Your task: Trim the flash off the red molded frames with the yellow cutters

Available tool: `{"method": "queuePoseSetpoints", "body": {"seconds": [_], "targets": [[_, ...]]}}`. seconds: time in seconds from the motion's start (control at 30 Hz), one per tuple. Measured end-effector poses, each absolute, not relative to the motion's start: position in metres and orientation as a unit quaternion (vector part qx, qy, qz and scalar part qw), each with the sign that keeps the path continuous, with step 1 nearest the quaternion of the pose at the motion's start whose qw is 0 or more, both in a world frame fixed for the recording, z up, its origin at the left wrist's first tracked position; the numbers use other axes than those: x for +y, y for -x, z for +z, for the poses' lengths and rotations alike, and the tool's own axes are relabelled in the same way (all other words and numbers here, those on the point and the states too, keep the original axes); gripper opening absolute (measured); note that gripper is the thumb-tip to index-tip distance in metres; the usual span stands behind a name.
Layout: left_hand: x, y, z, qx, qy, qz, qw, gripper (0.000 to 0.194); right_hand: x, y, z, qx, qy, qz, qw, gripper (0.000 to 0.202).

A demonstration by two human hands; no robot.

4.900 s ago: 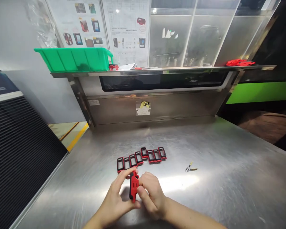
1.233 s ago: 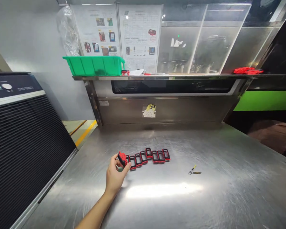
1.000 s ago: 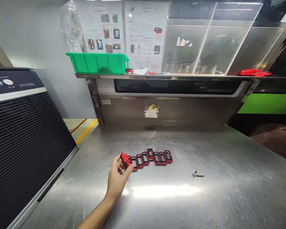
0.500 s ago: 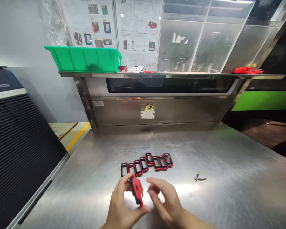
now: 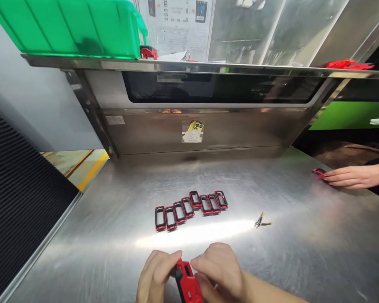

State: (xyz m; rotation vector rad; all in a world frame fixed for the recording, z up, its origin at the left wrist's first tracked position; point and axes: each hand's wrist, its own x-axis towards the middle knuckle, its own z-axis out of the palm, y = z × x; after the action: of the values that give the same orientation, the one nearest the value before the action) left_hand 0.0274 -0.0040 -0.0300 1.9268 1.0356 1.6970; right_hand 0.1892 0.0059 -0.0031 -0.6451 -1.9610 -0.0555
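A red and black case-like part (image 5: 188, 283) is held at the bottom centre, its lower end cut off by the frame edge. My left hand (image 5: 158, 275) grips it from the left, the fingers curled round its black side. On its right side, my right hand (image 5: 219, 271) is bent with thumb and fingers pressed to the red face near the top. Beyond both hands, several red and black rectangular frames (image 5: 171, 217) lie side by side in a slanting row on the metal table (image 5: 113, 252).
Small pliers with yellow handles (image 5: 262, 220) lie right of the row. Another person's hand (image 5: 350, 176) touches a red and black part (image 5: 318, 172) at the table's right edge. A green bin (image 5: 72, 29) stands on the shelf (image 5: 240, 70) above, at the left.
The view has tilted down and closer. My right hand has moved in from beside the held part and now touches it. Another person's hand has appeared at the right with a red part.
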Motion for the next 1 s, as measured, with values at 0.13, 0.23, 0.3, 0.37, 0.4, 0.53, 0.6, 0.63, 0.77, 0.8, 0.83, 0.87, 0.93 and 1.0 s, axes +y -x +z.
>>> {"method": "queuePoseSetpoints", "body": {"seconds": [0.13, 0.23, 0.3, 0.37, 0.4, 0.53, 0.6, 0.63, 0.77, 0.8, 0.83, 0.87, 0.93, 1.0], "targets": [[-0.005, -0.028, -0.029, 0.377, -0.691, 0.589, 0.183, 0.052, 0.005, -0.189, -0.008, -0.81, 0.26, -0.024, 0.526, 0.041], [-0.008, -0.028, -0.031, 0.396, -0.689, 0.575, 0.194, 0.056, 0.004, -0.189, -0.01, -0.817, 0.251, -0.019, 0.519, 0.033], [-0.01, -0.027, -0.033, 0.398, -0.692, 0.569, 0.197, 0.059, 0.004, -0.19, -0.01, -0.82, 0.248, -0.015, 0.516, 0.029], [-0.009, -0.024, -0.035, 0.398, -0.704, 0.556, 0.192, 0.059, 0.004, -0.191, -0.01, -0.822, 0.248, -0.014, 0.512, 0.026], [-0.008, -0.021, -0.036, 0.399, -0.712, 0.546, 0.189, 0.059, 0.004, -0.192, -0.01, -0.824, 0.247, -0.015, 0.509, 0.025], [0.002, -0.011, -0.03, 0.36, -0.766, 0.482, 0.227, 0.066, 0.005, -0.195, -0.007, -0.836, 0.238, -0.026, 0.494, 0.025], [0.008, -0.01, -0.022, 0.339, -0.778, 0.438, 0.298, 0.07, 0.005, -0.194, -0.006, -0.836, 0.236, -0.019, 0.495, 0.029], [0.01, -0.011, -0.018, 0.341, -0.771, 0.418, 0.338, 0.071, 0.004, -0.193, -0.006, -0.832, 0.243, -0.002, 0.5, 0.031], [0.011, -0.017, -0.009, 0.381, -0.713, 0.383, 0.448, 0.063, 0.001, -0.187, -0.005, -0.773, 0.294, 0.191, 0.529, 0.039], [0.01, -0.018, -0.009, 0.387, -0.703, 0.377, 0.463, 0.059, 0.0, -0.186, -0.006, -0.752, 0.303, 0.25, 0.53, 0.041], [0.008, -0.019, -0.01, 0.392, -0.695, 0.37, 0.476, 0.056, -0.001, -0.185, -0.007, -0.731, 0.31, 0.302, 0.527, 0.042], [0.007, -0.02, -0.01, 0.398, -0.687, 0.364, 0.487, 0.054, -0.001, -0.184, -0.008, -0.713, 0.32, 0.344, 0.52, 0.043], [0.007, -0.022, -0.011, 0.409, -0.672, 0.352, 0.507, 0.052, -0.002, -0.184, -0.011, -0.687, 0.335, 0.4, 0.505, 0.045], [0.007, -0.024, -0.009, 0.413, -0.653, 0.343, 0.534, 0.052, -0.003, -0.185, -0.013, -0.67, 0.344, 0.432, 0.496, 0.046]]}}
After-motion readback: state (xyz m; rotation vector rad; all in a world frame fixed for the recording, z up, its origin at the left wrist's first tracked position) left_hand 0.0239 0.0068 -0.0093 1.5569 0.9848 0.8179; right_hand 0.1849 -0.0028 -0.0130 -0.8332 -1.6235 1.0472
